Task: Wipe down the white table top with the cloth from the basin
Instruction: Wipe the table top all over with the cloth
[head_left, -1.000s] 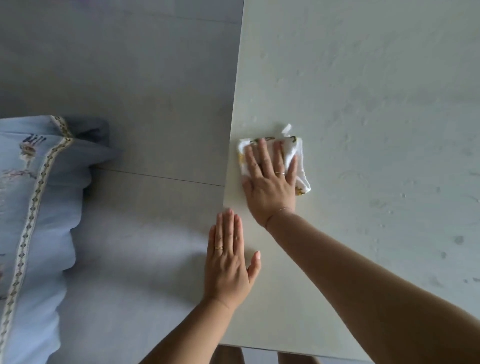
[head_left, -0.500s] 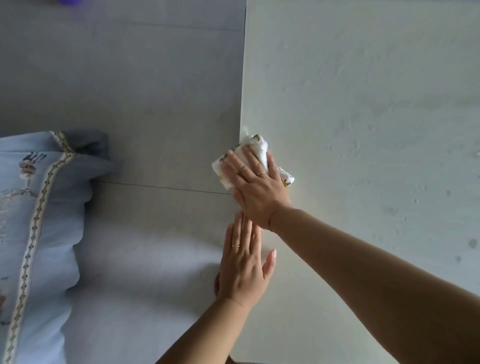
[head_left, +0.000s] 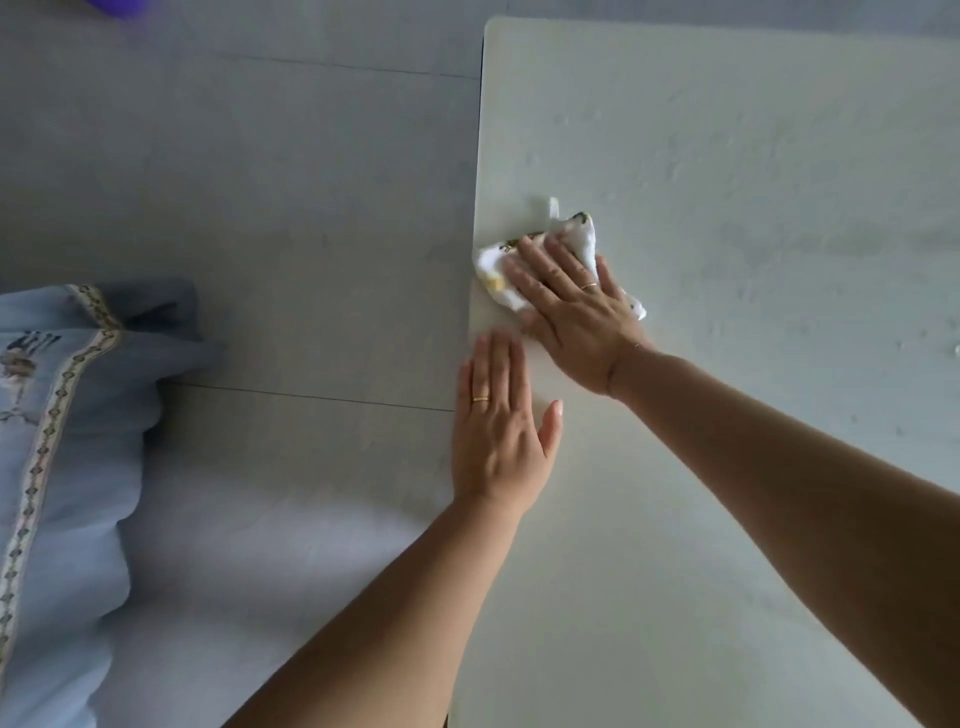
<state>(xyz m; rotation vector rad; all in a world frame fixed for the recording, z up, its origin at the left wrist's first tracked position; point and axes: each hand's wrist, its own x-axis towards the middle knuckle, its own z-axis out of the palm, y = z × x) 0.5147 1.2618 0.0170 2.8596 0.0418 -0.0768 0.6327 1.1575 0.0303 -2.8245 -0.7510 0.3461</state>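
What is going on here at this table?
A person is wiping the white table with a small white cloth. The right grip presses flat on the cloth, close to the table's left edge. The left grip lies flat at that same edge, nearer the person, and holds nothing. Specks and smears show on the top further right. A light blue fabric lies at the left, off the table.

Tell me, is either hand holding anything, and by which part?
Nothing is gripped. The right hand presses straight fingers flat on the middle of the crumpled cloth; the left hand lies flat on the table top.
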